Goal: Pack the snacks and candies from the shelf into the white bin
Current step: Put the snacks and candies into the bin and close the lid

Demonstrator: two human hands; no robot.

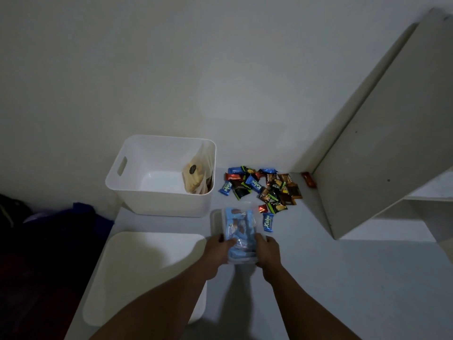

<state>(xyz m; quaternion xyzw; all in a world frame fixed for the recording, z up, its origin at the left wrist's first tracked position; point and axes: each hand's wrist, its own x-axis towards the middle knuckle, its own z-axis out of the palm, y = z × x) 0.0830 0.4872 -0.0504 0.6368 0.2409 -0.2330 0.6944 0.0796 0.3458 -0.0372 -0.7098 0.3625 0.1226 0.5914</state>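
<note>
A clear plastic container of blue-wrapped snacks (pixel 239 229) sits on the white surface in front of me. My left hand (pixel 217 251) grips its left side and my right hand (pixel 268 252) grips its right side. Behind it to the left stands the white bin (pixel 137 190), open, with a clear bag of yellowish snacks (pixel 195 176) leaning against its right inner wall. A pile of several small candy packets (pixel 266 186) in blue, red, brown and black lies to the right of the bin. One blue packet (pixel 268 222) lies just right of the container.
A flat white lid (pixel 137 271) lies at the near left, partly under my left forearm. A white shelf panel (pixel 382 133) leans at the right, with a red packet (pixel 308 179) at its base. Dark cloth (pixel 49 229) lies off the surface's left edge.
</note>
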